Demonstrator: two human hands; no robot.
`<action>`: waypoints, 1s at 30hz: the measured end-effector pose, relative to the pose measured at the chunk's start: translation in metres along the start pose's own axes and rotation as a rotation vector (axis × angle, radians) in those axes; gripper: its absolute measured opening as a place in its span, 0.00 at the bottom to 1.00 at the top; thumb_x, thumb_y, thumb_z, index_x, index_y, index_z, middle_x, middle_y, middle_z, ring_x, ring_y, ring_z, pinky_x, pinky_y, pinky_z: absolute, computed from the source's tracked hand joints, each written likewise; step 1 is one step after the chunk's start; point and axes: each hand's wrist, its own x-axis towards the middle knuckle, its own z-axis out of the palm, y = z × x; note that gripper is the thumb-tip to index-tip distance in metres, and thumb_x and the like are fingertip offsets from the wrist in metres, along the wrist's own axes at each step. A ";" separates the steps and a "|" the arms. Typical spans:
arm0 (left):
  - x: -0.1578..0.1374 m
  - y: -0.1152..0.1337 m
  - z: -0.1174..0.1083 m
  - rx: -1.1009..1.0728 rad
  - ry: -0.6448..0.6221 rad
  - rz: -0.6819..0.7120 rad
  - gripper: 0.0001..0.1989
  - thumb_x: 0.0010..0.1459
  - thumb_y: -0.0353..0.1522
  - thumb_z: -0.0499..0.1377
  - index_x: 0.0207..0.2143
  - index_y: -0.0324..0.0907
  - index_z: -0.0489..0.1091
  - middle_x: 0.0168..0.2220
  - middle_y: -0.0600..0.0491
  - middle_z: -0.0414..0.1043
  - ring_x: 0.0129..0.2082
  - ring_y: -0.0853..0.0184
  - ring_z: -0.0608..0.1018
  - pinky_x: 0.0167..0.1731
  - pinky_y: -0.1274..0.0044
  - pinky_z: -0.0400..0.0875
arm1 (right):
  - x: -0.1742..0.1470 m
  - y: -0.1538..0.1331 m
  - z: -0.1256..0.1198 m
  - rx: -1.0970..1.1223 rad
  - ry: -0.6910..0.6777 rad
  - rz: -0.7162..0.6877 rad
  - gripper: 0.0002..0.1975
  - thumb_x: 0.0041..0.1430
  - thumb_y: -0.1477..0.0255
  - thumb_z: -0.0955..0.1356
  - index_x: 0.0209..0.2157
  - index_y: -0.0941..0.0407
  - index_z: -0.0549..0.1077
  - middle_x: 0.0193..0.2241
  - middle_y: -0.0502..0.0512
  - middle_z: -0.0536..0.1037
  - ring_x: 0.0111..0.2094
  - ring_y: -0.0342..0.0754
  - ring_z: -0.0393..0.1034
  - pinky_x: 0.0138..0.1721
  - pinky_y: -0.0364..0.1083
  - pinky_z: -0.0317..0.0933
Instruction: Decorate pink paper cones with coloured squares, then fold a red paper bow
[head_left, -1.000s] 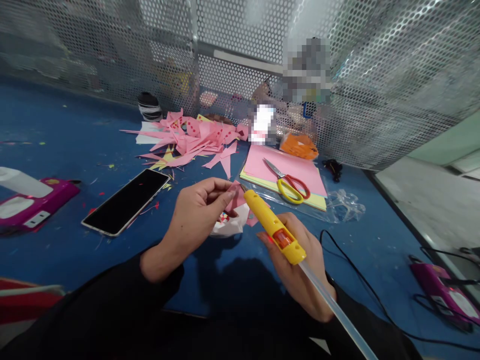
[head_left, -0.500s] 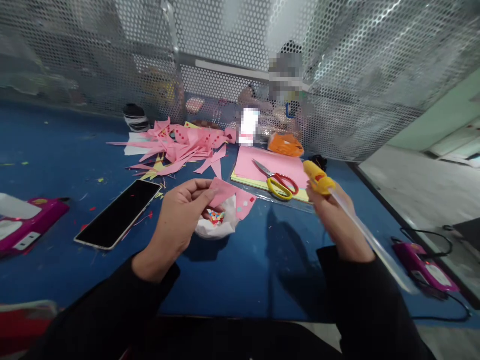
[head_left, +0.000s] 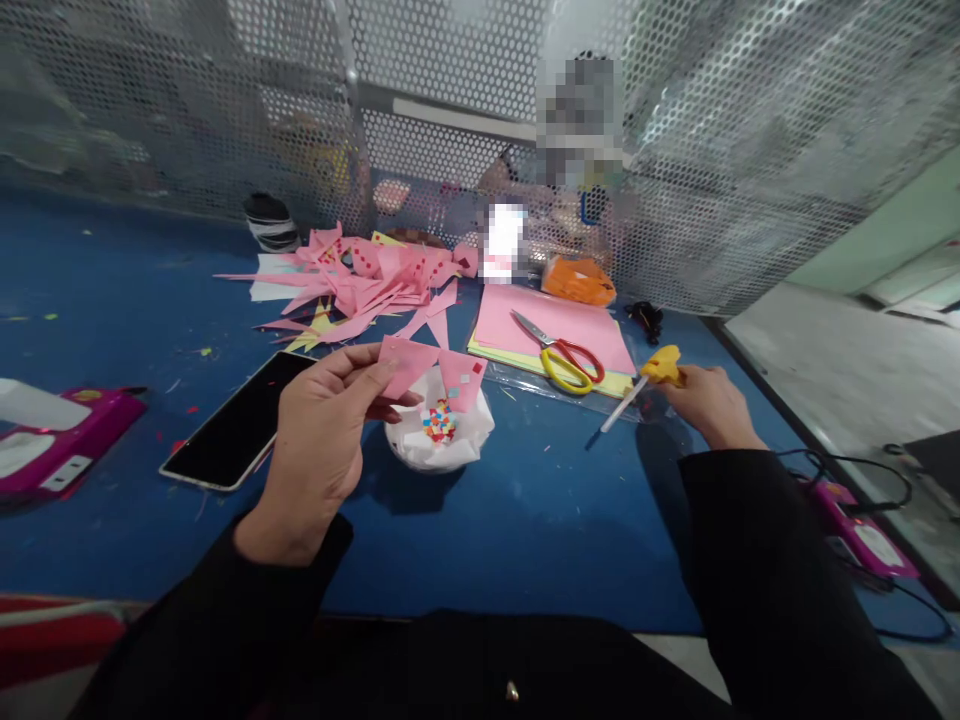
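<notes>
While the left hand (head_left: 319, 435) has its fingers pinched tight on some pink paper (head_left: 409, 364), with a white-lined bowl (head_left: 472, 438) of confetti (head_left: 439, 423) right by those fingertips, the right hand (head_left: 711, 405)'s got its fingers on a yellow glue gun (head_left: 661, 365), well apart from them.

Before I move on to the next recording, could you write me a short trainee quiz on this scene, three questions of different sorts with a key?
1. Multiple choice: what colour is the paper held in the left hand?
a) blue
b) pink
c) green

2. True or false: the scissors lie underneath the stack of coloured paper.

3. Short answer: which hand is at the yellow glue gun?

Key
1. b, pink.
2. False; they lie on top of it.
3. The right hand.
</notes>
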 end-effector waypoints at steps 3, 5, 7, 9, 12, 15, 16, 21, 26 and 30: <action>-0.002 -0.001 -0.001 -0.004 0.006 0.006 0.08 0.47 0.32 0.72 0.32 0.42 0.79 0.24 0.55 0.77 0.18 0.72 0.77 0.16 0.84 0.68 | 0.000 0.002 -0.001 0.003 -0.010 -0.007 0.16 0.51 0.64 0.72 0.19 0.48 0.62 0.19 0.50 0.58 0.30 0.54 0.61 0.30 0.51 0.49; -0.003 -0.001 -0.002 -0.005 0.016 0.015 0.08 0.48 0.31 0.72 0.32 0.42 0.79 0.25 0.55 0.77 0.19 0.72 0.78 0.16 0.83 0.69 | 0.000 0.001 -0.004 -0.017 -0.008 0.005 0.17 0.50 0.64 0.72 0.19 0.47 0.60 0.19 0.49 0.57 0.29 0.54 0.60 0.29 0.52 0.48; -0.004 -0.001 -0.002 -0.015 0.037 0.027 0.08 0.48 0.31 0.72 0.32 0.42 0.79 0.25 0.56 0.78 0.20 0.72 0.78 0.17 0.84 0.69 | -0.005 -0.006 -0.012 -0.073 0.038 0.001 0.16 0.48 0.65 0.74 0.19 0.48 0.63 0.21 0.52 0.61 0.29 0.55 0.61 0.30 0.53 0.48; -0.004 0.000 -0.002 -0.025 0.064 0.040 0.07 0.49 0.31 0.71 0.32 0.42 0.79 0.25 0.56 0.78 0.20 0.72 0.79 0.17 0.84 0.70 | -0.014 -0.023 -0.025 -0.136 0.151 -0.053 0.11 0.46 0.67 0.76 0.24 0.51 0.70 0.27 0.61 0.70 0.32 0.57 0.65 0.31 0.54 0.49; -0.002 0.001 -0.002 -0.024 0.095 0.058 0.07 0.50 0.29 0.70 0.34 0.42 0.80 0.27 0.56 0.79 0.20 0.73 0.78 0.17 0.85 0.69 | -0.040 -0.073 -0.046 0.087 0.320 -0.190 0.09 0.52 0.72 0.73 0.38 0.52 0.79 0.39 0.64 0.79 0.35 0.56 0.71 0.34 0.53 0.56; 0.000 0.001 -0.003 -0.031 0.122 0.099 0.06 0.52 0.28 0.68 0.35 0.41 0.79 0.27 0.56 0.79 0.20 0.74 0.78 0.17 0.85 0.68 | -0.069 -0.135 -0.056 0.379 0.172 -0.593 0.07 0.62 0.70 0.69 0.40 0.51 0.80 0.39 0.58 0.81 0.40 0.53 0.75 0.41 0.51 0.63; 0.000 0.001 -0.003 -0.038 0.134 0.114 0.06 0.52 0.27 0.68 0.35 0.41 0.79 0.27 0.56 0.79 0.20 0.74 0.79 0.17 0.85 0.68 | -0.076 -0.153 -0.055 0.413 0.089 -0.699 0.07 0.64 0.70 0.68 0.40 0.51 0.80 0.38 0.57 0.82 0.41 0.53 0.76 0.42 0.51 0.64; 0.001 0.000 -0.004 -0.041 0.164 0.137 0.04 0.54 0.29 0.68 0.34 0.42 0.79 0.26 0.58 0.78 0.21 0.74 0.79 0.17 0.85 0.68 | -0.089 -0.204 -0.036 0.340 -0.153 -0.987 0.11 0.67 0.72 0.65 0.36 0.52 0.80 0.35 0.54 0.81 0.38 0.51 0.74 0.41 0.51 0.58; 0.000 -0.001 -0.004 -0.041 0.147 0.141 0.05 0.53 0.30 0.69 0.35 0.43 0.79 0.30 0.57 0.80 0.21 0.74 0.80 0.18 0.84 0.69 | -0.087 -0.215 -0.023 0.220 -0.170 -1.039 0.11 0.65 0.75 0.66 0.33 0.54 0.80 0.32 0.54 0.79 0.35 0.49 0.70 0.37 0.49 0.51; -0.001 0.001 -0.003 -0.046 0.150 0.135 0.06 0.53 0.30 0.69 0.36 0.41 0.79 0.29 0.56 0.80 0.22 0.73 0.80 0.18 0.84 0.69 | -0.087 -0.217 -0.021 0.188 -0.203 -1.040 0.11 0.63 0.77 0.66 0.32 0.54 0.80 0.32 0.54 0.78 0.35 0.49 0.69 0.36 0.49 0.49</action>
